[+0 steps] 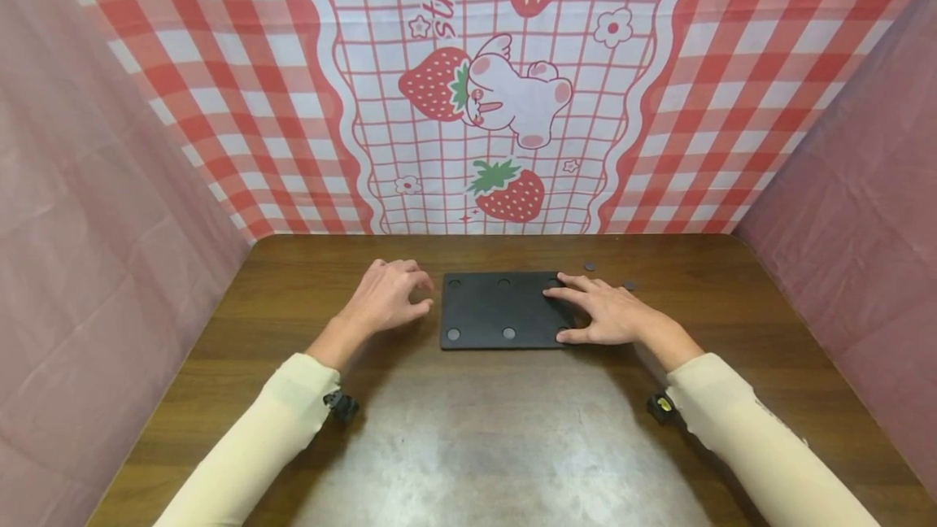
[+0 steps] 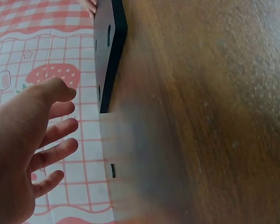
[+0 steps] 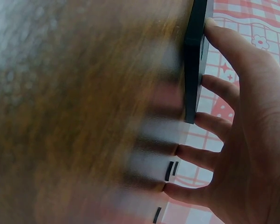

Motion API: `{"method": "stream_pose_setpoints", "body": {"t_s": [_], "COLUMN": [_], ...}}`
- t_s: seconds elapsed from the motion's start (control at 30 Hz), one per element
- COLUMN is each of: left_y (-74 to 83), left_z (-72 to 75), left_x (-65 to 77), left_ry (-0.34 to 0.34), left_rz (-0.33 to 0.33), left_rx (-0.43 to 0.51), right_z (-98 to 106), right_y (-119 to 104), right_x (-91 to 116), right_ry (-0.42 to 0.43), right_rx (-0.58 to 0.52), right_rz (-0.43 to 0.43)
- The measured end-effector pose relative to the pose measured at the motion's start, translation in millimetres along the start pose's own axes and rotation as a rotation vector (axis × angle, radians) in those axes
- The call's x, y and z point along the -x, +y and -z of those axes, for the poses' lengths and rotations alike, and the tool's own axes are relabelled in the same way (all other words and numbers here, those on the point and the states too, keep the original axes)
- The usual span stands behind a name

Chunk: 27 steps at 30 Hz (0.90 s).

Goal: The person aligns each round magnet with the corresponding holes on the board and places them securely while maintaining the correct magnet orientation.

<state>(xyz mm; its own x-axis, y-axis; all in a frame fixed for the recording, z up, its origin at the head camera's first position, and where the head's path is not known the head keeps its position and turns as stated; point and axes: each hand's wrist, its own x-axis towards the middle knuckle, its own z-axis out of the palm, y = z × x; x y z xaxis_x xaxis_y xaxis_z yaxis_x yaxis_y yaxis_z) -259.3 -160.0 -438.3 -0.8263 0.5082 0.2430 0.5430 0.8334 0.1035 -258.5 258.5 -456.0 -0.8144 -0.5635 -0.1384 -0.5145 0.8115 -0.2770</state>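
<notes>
A flat black rectangular board (image 1: 505, 309) with round recesses lies on the table. The two lower recesses at its left and middle look grey inside; the upper ones look dark. My right hand (image 1: 611, 311) rests with spread fingers over the board's right end, its thumb at the lower right recess; in the right wrist view, the last two fingers reach past the board to the table. Just off the board's left end hovers my left hand (image 1: 391, 297), fingers loosely bent and holding nothing.
Behind the right hand lie small dark discs (image 1: 589, 266) on the wooden table (image 1: 468, 429). In the left wrist view another thin dark piece (image 2: 113, 170) lies near the left hand. A strawberry-print cloth (image 1: 505, 104) hangs at the back, with pink cloth on both sides.
</notes>
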Motion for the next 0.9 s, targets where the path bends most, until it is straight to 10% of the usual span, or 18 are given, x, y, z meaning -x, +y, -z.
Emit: {"method": "stream_pose_setpoints", "body": {"t_s": [0.9], "left_y": [-15.9], "left_z": [2.8], "left_x": [-0.6], "left_ry": [0.015], "left_rz": [0.05], "left_rx": [0.008], "right_z": [1.5], "right_y": [-1.2], "right_x": [1.2], "right_ry": [0.004], "right_rx": [-0.003], "right_rz": [0.011]}}
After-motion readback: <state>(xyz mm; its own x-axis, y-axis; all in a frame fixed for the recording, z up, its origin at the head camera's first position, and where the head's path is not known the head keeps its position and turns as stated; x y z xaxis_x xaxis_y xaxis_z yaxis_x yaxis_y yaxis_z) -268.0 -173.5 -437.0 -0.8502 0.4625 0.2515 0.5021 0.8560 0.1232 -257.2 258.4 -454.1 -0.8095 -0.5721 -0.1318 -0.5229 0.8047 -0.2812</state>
